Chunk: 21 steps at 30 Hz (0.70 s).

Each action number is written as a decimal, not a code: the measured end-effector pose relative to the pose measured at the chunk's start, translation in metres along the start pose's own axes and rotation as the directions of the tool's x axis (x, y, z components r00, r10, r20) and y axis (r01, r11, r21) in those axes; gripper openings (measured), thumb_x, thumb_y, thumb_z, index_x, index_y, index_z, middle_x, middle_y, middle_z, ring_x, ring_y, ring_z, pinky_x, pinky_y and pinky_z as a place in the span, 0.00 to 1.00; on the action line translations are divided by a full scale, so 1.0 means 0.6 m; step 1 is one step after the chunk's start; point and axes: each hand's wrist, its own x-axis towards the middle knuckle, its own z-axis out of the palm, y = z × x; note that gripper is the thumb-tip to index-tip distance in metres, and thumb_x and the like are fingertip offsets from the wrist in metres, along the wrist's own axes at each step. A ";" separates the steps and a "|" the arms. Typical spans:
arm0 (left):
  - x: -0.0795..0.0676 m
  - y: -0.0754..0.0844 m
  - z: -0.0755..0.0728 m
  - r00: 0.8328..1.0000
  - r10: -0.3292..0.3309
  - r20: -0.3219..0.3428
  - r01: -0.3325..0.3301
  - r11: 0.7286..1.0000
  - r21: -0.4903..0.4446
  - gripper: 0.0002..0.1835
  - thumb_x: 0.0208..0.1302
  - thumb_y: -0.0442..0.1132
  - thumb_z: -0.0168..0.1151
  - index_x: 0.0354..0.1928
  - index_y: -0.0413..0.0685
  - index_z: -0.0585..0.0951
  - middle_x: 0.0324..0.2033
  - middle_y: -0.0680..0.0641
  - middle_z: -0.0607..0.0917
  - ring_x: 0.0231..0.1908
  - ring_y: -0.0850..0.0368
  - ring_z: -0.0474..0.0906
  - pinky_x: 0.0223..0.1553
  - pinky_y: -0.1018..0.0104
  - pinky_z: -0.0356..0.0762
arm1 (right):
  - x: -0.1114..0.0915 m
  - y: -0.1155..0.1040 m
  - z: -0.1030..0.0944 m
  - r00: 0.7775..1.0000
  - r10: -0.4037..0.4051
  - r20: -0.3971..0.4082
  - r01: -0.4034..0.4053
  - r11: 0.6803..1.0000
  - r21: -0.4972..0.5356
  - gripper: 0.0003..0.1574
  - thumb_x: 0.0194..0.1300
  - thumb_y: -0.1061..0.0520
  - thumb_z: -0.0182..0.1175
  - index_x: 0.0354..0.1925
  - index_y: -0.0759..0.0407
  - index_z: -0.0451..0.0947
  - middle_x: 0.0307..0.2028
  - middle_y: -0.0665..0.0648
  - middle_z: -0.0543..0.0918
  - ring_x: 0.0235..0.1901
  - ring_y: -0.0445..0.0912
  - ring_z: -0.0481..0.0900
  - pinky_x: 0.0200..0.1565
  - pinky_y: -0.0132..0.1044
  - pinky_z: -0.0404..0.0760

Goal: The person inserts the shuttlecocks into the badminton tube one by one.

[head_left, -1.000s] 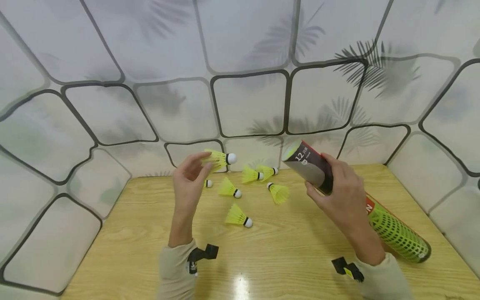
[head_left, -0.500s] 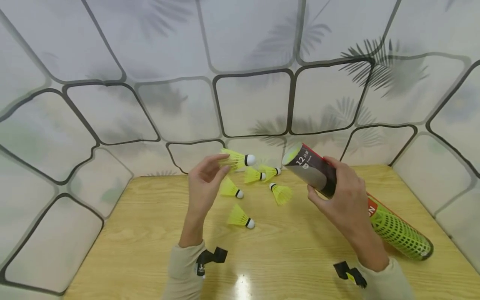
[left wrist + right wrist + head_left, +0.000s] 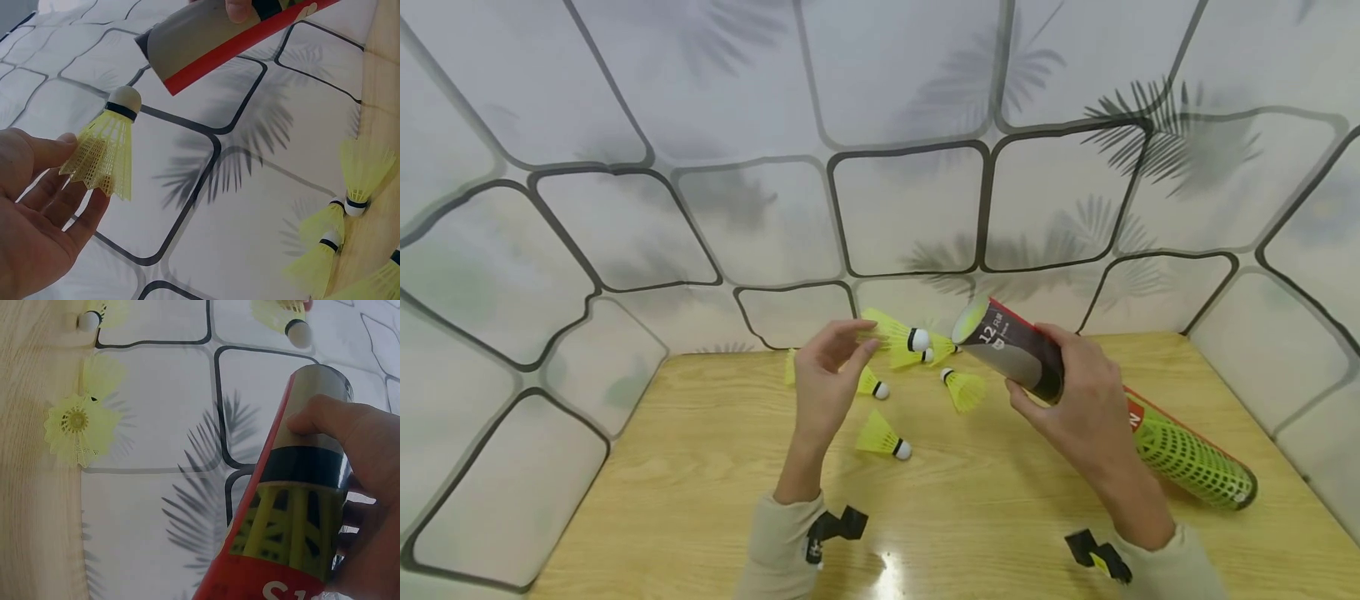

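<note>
1. nearest, the person's right hand is closed around the tube, thumb on one side and fingers on the other. the tube is tilted, mouth higher; this slant seems chosen so the opening faces the left side. whether its low end rests on the table, i cannot tell.

2. the left hand pinches a shuttlecock by its yellow skirt, above the table. this grip probably leaves the white cork free; it points to the tube's mouth, near but apart.

3. below, one loose shuttlecock lies on its side; its cone shape likely prevents it from standing so.

4. farther, more shuttlecocks lie scattered, perhaps within easy reach.

5. behind stands the patterned cloth wall.
</note>
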 end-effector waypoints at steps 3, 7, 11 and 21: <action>-0.001 0.003 0.006 1.000 0.021 -0.003 -0.021 1.000 0.002 0.10 0.65 0.25 0.68 0.48 0.33 0.85 0.39 0.36 0.88 0.34 0.58 0.84 0.43 0.66 0.84 | -0.001 -0.001 0.001 1.000 -0.009 0.003 0.009 1.000 0.007 0.47 0.45 0.56 0.78 0.63 0.66 0.74 0.53 0.66 0.81 0.49 0.62 0.77 0.48 0.65 0.72; -0.002 0.006 0.013 0.999 0.049 -0.010 -0.049 0.999 -0.005 0.10 0.65 0.25 0.68 0.49 0.33 0.85 0.40 0.37 0.88 0.36 0.57 0.85 0.44 0.66 0.84 | 0.000 -0.003 0.002 1.000 -0.030 0.001 0.030 0.999 0.014 0.47 0.46 0.55 0.78 0.63 0.66 0.74 0.53 0.65 0.81 0.50 0.62 0.77 0.48 0.65 0.73; -0.003 0.006 0.019 0.998 0.063 -0.004 -0.063 0.998 -0.009 0.10 0.66 0.25 0.67 0.49 0.33 0.84 0.41 0.37 0.87 0.38 0.53 0.86 0.46 0.64 0.84 | 0.002 -0.007 0.004 0.999 -0.052 0.005 0.052 0.998 0.020 0.46 0.46 0.55 0.77 0.63 0.64 0.74 0.53 0.64 0.80 0.50 0.61 0.77 0.47 0.63 0.73; -0.009 0.005 0.021 0.998 0.064 0.015 -0.064 0.998 -0.009 0.10 0.67 0.25 0.66 0.49 0.34 0.85 0.42 0.38 0.87 0.40 0.52 0.86 0.48 0.60 0.85 | -0.001 -0.015 0.008 0.998 -0.055 0.027 0.054 0.998 0.021 0.45 0.46 0.57 0.78 0.62 0.63 0.74 0.53 0.63 0.80 0.50 0.59 0.77 0.47 0.63 0.74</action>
